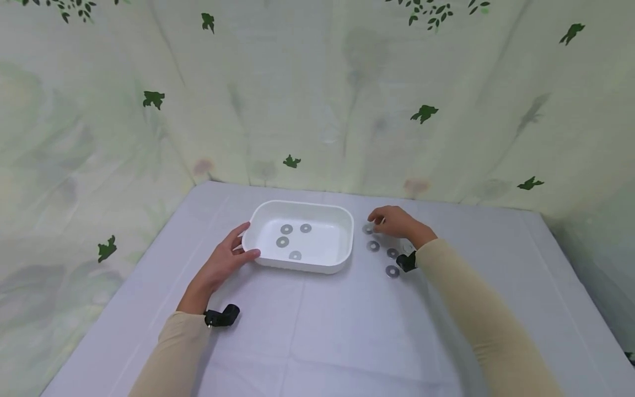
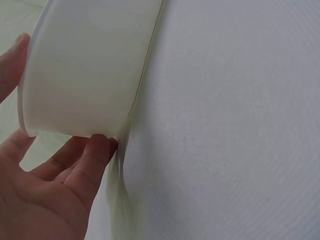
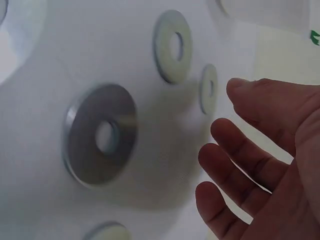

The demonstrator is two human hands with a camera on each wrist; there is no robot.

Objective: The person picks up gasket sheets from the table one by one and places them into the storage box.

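Just below the parted, empty fingers of the right hand (image 1: 398,221) lies a washer (image 1: 367,228), likely stiff, light and slippery, best pinched by its rim, while the left hand (image 1: 223,264) grips the white tray (image 1: 297,265) between thumb and fingers.

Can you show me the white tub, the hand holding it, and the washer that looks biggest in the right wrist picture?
White tub (image 1: 328,234): head view, on its bare inside floor.
Left hand (image 1: 225,261): head view, on the back of the hand.
Washer (image 3: 85,142): right wrist view, on its flat face beside the hole.
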